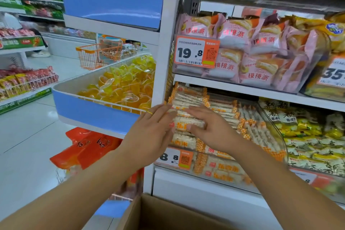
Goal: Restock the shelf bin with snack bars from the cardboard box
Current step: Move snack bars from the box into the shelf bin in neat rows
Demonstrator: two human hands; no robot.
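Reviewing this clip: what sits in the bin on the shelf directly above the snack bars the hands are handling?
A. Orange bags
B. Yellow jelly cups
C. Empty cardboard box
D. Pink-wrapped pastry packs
D: the pink-wrapped pastry packs fill the clear bin behind the 19.8 price tag, directly above the snack bars that the left hand and right hand are on.
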